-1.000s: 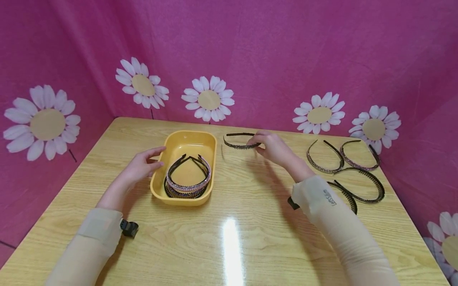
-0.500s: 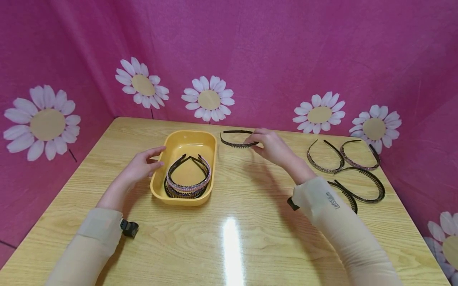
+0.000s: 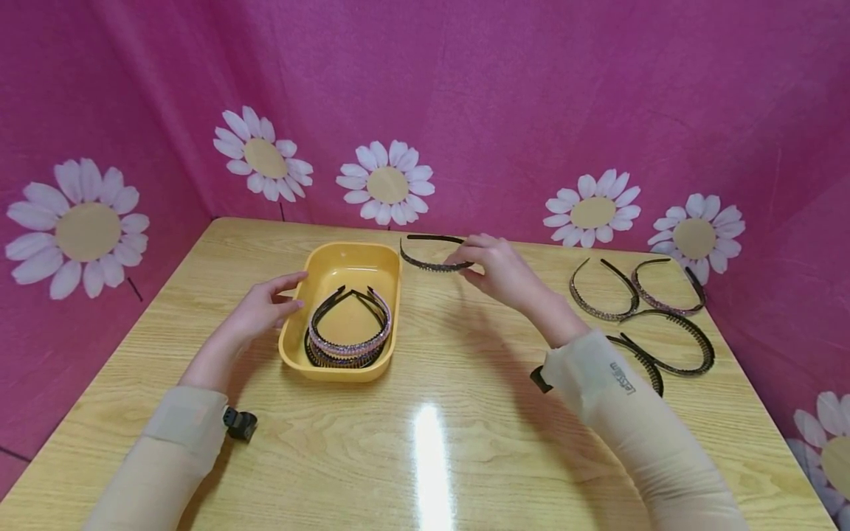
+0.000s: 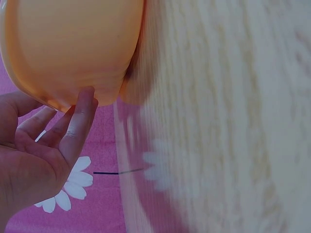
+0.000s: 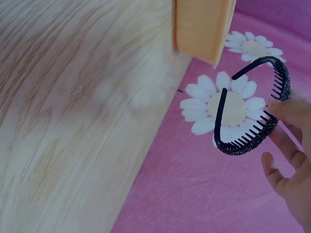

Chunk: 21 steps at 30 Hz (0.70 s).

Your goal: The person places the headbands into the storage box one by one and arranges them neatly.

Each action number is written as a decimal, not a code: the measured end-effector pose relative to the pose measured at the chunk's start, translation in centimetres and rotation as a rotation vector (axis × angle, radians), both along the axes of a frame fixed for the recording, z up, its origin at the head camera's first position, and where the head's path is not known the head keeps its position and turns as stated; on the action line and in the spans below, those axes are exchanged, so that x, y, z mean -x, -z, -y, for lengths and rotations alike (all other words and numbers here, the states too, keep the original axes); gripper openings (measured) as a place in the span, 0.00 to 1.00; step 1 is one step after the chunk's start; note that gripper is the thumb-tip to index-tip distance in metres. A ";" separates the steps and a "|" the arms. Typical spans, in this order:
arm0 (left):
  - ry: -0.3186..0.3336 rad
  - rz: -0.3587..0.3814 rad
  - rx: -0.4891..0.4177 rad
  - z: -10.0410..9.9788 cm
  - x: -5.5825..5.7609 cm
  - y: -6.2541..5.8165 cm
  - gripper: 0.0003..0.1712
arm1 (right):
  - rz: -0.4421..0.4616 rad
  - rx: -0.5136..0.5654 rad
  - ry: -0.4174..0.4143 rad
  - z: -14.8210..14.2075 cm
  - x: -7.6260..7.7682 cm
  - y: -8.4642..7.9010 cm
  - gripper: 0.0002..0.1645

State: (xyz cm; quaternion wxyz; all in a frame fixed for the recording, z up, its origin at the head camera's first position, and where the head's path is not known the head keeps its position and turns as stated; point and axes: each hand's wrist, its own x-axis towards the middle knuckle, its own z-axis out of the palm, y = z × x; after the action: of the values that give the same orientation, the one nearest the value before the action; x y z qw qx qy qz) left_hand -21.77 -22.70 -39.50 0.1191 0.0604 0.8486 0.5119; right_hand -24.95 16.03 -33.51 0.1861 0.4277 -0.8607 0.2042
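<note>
Raised above the back of the table, a dark glittery headband (image 3: 432,265) with comb teeth is pinched between the thumb and fingers of my right hand (image 3: 501,269). In the right wrist view the toothed headband (image 5: 243,145) shows whole, its two ends towards the yellow tray (image 5: 201,29). My left hand (image 3: 262,306) touches the left side of the yellow tray (image 3: 352,375) with fairly straight fingers. The left wrist view shows fingertips (image 4: 86,94) against the tray's outer wall (image 4: 73,48). Inside the tray, a lilac glittery headband (image 3: 348,348) lies over darker ones, partly hiding them.
Several more headbands lie at the table's right: a glittery one (image 3: 600,313), a purple-toned one (image 3: 664,306) and black toothed ones (image 3: 707,350). The right sleeve partly covers the nearest. A pink cloth with daisies (image 3: 491,110) rises behind the wooden table (image 3: 332,457).
My right hand has moved slightly left and up with the headband, bringing it close to the tray's right rim. My left hand and the tray have stayed put.
</note>
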 end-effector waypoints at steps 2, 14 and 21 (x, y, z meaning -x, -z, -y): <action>-0.001 -0.001 0.004 0.0 0.0 0.0 0.34 | -0.012 0.009 -0.006 0.3 -0.3 -0.2 0.15; 0.007 -0.021 0.014 0.0 -0.1 -0.1 0.33 | -0.085 0.041 -0.058 2.1 -1.7 -0.9 0.14; 0.012 -0.034 -0.003 0.1 -0.1 -0.1 0.32 | -0.080 0.068 -0.095 3.1 -2.4 -1.1 0.15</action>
State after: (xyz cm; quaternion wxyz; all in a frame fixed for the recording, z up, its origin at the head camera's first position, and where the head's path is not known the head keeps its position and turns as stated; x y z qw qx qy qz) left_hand -21.64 -22.76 -39.45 0.1073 0.0743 0.8494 0.5113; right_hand -22.51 12.89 -32.39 0.2250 0.4695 -0.8237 0.2248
